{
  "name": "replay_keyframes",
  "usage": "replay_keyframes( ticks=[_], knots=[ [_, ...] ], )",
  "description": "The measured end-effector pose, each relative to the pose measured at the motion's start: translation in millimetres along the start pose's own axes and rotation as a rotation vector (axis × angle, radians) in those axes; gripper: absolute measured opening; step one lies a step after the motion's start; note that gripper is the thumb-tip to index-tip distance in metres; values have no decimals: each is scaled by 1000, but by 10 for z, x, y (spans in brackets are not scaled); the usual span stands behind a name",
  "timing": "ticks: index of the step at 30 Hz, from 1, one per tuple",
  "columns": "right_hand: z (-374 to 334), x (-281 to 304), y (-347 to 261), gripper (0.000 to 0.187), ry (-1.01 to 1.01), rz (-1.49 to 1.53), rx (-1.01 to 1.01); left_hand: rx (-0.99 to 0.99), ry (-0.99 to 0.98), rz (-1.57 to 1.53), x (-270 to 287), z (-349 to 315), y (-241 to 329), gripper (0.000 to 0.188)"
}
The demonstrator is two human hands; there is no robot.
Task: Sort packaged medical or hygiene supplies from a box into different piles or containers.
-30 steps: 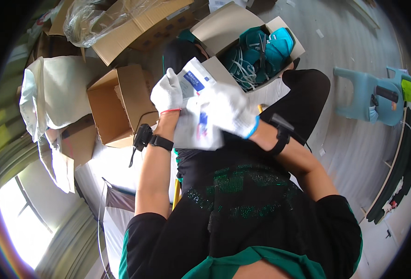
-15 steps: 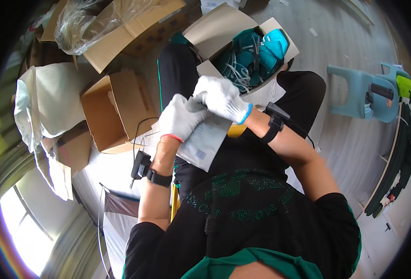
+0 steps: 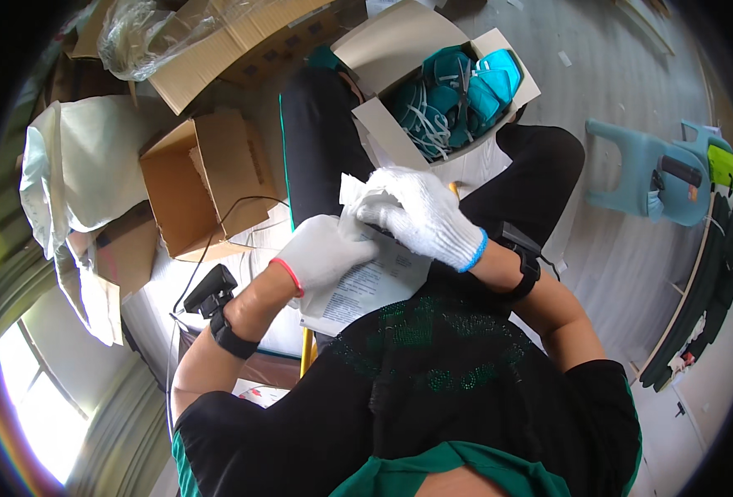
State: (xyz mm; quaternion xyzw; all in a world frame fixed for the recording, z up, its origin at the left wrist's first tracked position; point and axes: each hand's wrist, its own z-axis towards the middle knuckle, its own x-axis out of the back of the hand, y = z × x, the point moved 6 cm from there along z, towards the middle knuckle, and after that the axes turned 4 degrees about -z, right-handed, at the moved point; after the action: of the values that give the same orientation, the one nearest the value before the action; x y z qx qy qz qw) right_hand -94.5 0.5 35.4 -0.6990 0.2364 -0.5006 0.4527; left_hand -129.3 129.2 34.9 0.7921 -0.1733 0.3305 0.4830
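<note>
While the left hand [image 3: 326, 255] and right hand [image 3: 424, 214] are both closed around the upper end of the white packet [image 3: 370, 291] mid-frame, I judge an uneven pull could tear it crookedly, or a loose hold drop it.

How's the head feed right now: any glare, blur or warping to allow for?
Head view: the window is blown out, with rainbow flare at lower left; head view: edges curve near the dark rim; head view: left hand, right hand and white packet look fairly sharp, without obvious motion blur.
</note>
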Motion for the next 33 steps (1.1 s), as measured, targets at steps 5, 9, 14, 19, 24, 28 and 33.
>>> replay_keyframes(
  ticks=[5,9,14,19,24,28,33],
  knots=[
    [90,-132,5,14,217,14,-2,253,138,118,20,-24,72,15],
    [127,-437,337,16,233,235,-318,710,329,-292,-27,-82,-77,26],
    [42,-666,727,26,288,617,-523,807,439,-287,-5,-145,-8,36],
    [-46,-848,1036,22,268,1039,-1004,801,374,-211,-39,-75,94,37],
    [-67,-758,1308,22,227,825,-688,790,382,-198,-112,-118,39,35],
    [-163,-516,767,26,389,895,-715,688,524,-533,25,-344,-232,32],
    [-3,-527,256,30,403,559,-664,770,264,-321,255,-339,-670,40]
  ],
)
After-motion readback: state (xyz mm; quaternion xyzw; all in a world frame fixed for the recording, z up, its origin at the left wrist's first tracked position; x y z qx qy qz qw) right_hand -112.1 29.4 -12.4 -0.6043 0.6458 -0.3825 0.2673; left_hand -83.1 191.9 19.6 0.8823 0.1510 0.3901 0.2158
